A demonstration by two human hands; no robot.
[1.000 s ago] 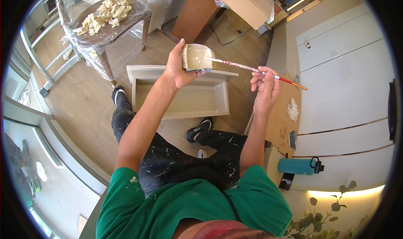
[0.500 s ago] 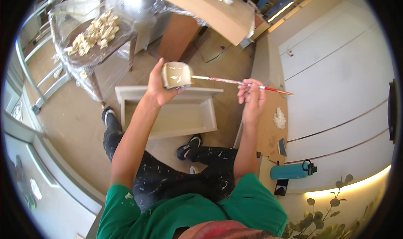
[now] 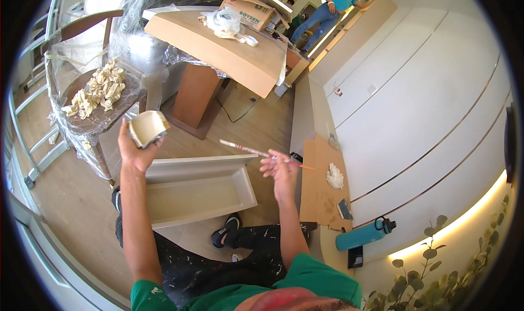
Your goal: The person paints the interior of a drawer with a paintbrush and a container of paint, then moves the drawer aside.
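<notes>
My left hand [image 3: 136, 150] is raised and grips a small cut-open container of cream paint [image 3: 147, 127]. My right hand [image 3: 281, 166] holds a thin paintbrush [image 3: 256, 151] with its tip pointing left, apart from the container. Below both hands a cream-painted wooden drawer box [image 3: 199, 188] lies on the floor in front of my paint-spattered black trousers [image 3: 180, 267].
A plastic-wrapped chair with crumpled paper [image 3: 98, 93] stands at the left. A wooden table [image 3: 229, 54] with a cardboard box and a bag is behind. Cardboard sheet [image 3: 322, 185], rag and teal bottle [image 3: 363, 234] lie by the white wall. A person in blue [image 3: 333, 5] stands far back.
The brush has come out of the paint container and my hands have moved apart. My view has tilted up, showing more of the table and room.
</notes>
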